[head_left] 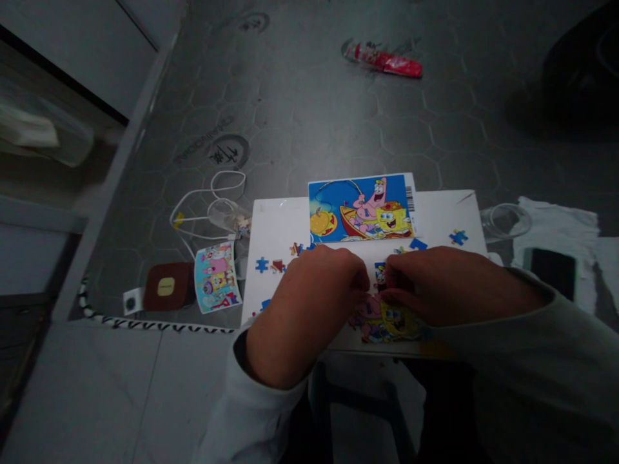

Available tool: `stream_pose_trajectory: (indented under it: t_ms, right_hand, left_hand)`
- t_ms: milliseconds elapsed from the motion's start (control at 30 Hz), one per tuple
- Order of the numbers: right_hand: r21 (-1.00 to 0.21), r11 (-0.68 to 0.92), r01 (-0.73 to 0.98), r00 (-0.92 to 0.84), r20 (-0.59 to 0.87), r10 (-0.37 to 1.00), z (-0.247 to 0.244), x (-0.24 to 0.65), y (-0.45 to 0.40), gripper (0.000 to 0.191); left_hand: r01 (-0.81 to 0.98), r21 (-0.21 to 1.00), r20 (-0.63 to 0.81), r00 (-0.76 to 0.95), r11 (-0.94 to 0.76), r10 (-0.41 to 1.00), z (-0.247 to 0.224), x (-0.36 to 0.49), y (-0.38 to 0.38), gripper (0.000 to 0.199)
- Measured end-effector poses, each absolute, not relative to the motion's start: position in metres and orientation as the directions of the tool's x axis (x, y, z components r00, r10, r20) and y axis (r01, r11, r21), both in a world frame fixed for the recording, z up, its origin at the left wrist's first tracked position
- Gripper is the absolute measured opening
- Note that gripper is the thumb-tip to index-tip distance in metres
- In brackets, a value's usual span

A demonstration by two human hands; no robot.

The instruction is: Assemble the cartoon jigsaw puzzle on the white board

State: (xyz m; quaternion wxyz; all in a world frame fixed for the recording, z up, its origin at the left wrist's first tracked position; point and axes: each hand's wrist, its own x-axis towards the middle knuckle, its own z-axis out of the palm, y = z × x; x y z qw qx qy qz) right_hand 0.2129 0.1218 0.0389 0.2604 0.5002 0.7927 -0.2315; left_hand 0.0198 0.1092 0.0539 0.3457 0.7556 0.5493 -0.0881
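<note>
My left hand [322, 290] is bent over the white board [278, 222], fingers closed and pointing down beside the partly joined cartoon puzzle [399, 321]; what its fingertips hold, if anything, is hidden. My right hand [435, 283] pinches a small blue puzzle piece [380, 274] at its right edge, between the two hands. Loose pieces, such as a blue one [262, 264] and another [458, 237], lie on the board. A reference picture [362, 209] with a pink and a yellow character rests at the board's far edge.
Left of the board are a second cartoon picture [217, 277], a brown box [168, 286] and a white cable [193, 192]. A clear cup [507, 221] and a dark phone [551, 270] are at the right. A red package [387, 61] lies farther off.
</note>
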Motion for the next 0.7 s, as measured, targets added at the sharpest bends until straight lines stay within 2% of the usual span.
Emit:
stream_pose_trajectory:
  t_ms: [133,267,500,700]
  right_hand:
    - [-0.093,0.355,0.93,-0.316,-0.695,0.645,0.044,0.21,0.122,0.021]
    - [-0.074,0.342,0.937,-0.291,-0.706,0.646,0.046,0.208,0.123,0.022]
    - [-0.056,0.405,0.912,-0.326,-0.698,0.637,0.048,0.205,0.122,0.028]
    - [-0.051,0.421,0.906,-0.33,-0.709,0.624,0.055,0.19,0.118,0.025]
  left_hand:
    - [0.894,0.419,-0.498,0.374,-0.16,0.782,0.055,0.017,0.109,0.017]
    - [0.924,0.361,-0.534,0.319,-0.13,0.784,0.058,0.012,0.109,0.016]
    - [0.942,0.304,-0.579,0.3,-0.14,0.758,0.059,0.015,0.111,0.014]
    - [0.934,0.324,-0.541,0.313,-0.149,0.781,0.054,0.017,0.111,0.012]
